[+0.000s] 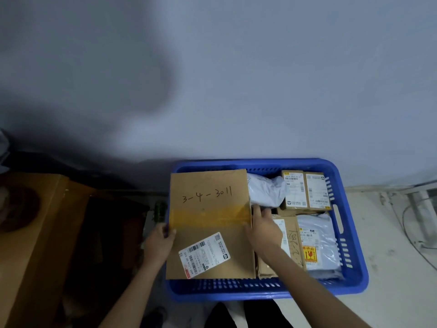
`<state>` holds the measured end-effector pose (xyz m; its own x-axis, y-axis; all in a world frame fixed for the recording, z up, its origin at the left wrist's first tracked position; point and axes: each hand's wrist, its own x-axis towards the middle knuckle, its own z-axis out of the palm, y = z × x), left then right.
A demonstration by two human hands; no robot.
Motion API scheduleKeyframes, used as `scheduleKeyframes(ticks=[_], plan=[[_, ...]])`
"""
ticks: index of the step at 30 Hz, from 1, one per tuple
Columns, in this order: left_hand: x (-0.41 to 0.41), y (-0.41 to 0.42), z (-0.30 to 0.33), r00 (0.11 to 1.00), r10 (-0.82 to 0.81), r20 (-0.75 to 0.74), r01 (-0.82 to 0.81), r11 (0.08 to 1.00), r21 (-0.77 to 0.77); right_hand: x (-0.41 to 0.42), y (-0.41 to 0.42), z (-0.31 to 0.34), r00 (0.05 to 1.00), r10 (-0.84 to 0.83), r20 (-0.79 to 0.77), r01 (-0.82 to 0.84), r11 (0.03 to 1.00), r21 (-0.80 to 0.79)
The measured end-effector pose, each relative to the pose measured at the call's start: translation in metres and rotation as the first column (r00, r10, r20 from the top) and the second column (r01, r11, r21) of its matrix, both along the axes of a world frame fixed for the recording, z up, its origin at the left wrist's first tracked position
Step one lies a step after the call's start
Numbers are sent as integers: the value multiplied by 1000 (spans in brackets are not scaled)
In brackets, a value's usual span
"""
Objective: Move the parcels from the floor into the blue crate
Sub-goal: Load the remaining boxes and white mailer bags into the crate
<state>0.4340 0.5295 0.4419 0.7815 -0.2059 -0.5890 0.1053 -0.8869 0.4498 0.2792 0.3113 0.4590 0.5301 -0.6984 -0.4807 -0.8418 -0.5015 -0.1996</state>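
Observation:
A large brown cardboard box marked "3-4-3011", with yellow tape and a white label, lies over the left half of the blue crate. My left hand grips the box's left edge, thumb on top. On the box's right edge rests my right hand, fingers reaching down beside it. To the right, the crate holds two small labelled boxes, a white poly bag, a brown box and a grey poly bag with a yellow sticker.
The crate stands on a pale floor against a grey-blue wall. A wooden piece of furniture is at the left, with dark shadow between it and the crate. Cables lie on the floor at the right. My legs show below the crate.

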Motion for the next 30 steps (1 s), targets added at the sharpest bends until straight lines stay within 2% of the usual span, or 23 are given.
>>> scheduleKeyframes(ticks=[4,7,12,23,30], plan=[[27,-21,-6,999,-16,47,20,995,-95,21,-25,1,986,92,136,-96,995,23],[33,-38,-5,994,-51,99,67,985,-162,39,-30,-1,976,168,139,-171,985,6],[39,-47,-21,953,-274,130,275,962,10,46,-33,-12,981,184,67,-184,983,-7],[33,-48,-24,953,-239,185,231,971,64,47,-40,-22,968,245,60,-249,966,66],[28,-48,-23,954,-232,188,227,973,49,43,-44,-24,958,273,91,-278,959,51]])
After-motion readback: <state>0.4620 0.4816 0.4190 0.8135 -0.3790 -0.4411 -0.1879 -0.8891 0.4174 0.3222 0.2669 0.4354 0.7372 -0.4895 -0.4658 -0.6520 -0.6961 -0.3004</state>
